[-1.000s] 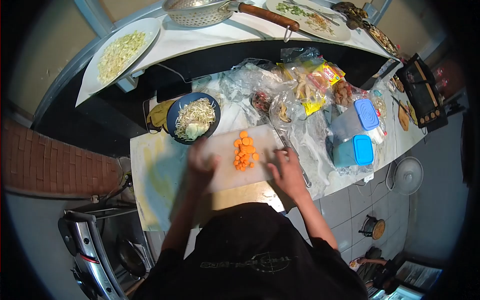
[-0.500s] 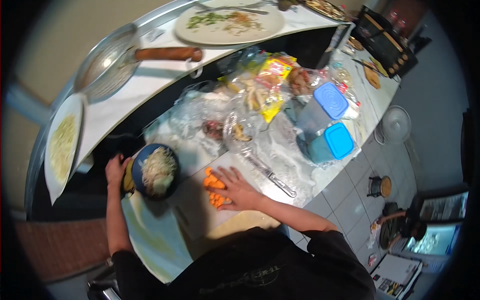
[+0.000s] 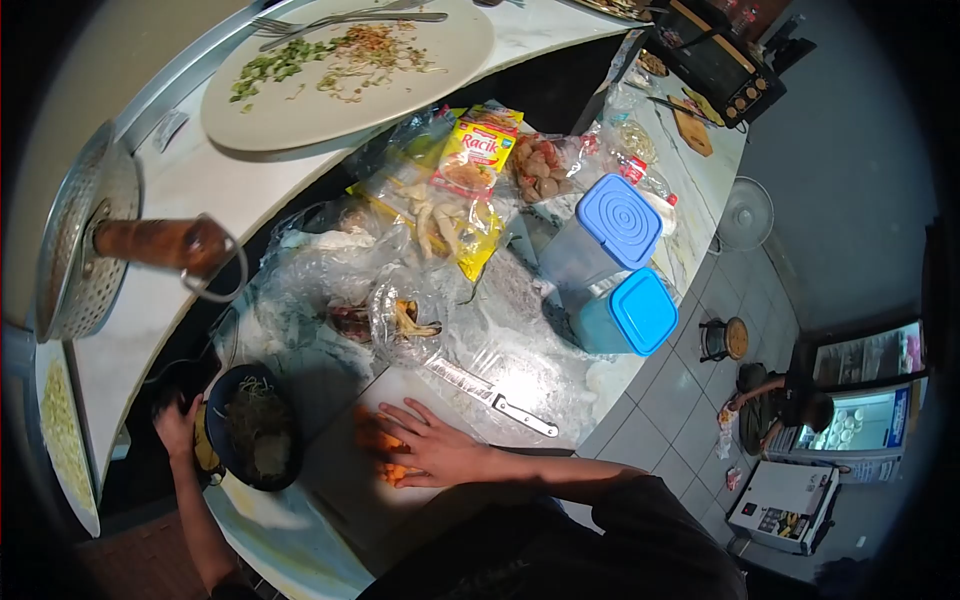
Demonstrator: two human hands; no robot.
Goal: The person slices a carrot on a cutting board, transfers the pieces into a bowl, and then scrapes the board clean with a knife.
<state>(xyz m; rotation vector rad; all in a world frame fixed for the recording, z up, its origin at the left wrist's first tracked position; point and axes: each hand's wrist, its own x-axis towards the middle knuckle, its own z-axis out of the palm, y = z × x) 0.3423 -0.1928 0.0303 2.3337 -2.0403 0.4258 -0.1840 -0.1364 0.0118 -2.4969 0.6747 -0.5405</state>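
My right hand (image 3: 430, 447) lies palm down with its fingers spread over chopped orange pieces (image 3: 385, 440), which look like carrot. They rest on a pale cutting board (image 3: 350, 497), partly covered by the hand. At the left, my left hand (image 3: 177, 428) is beside a dark blue bowl (image 3: 285, 395) holding pale shreds (image 3: 258, 415). Its thumb and fingers look apart, with the fingertips partly lost in shadow. A yellow object (image 3: 205, 440) sits between this hand and the bowl. Beyond the board, a knife (image 3: 522, 414) with a black and silver handle lies on clear plastic.
Plastic bags and a yellow seasoning packet (image 3: 475, 152) cover the counter's middle. Two blue-lidded containers (image 3: 600, 235) stand right of them. A plate of chopped greens (image 3: 350, 90), a colander (image 3: 100, 240) and another plate (image 3: 65, 440) line the raised ledge. A person (image 3: 790, 400) is near the fridge.
The view has shifted, so the counter things sit lower and further left. My right hand is still on the orange pieces, and my left hand stays beside the bowl. The person by the fridge shows more clearly.
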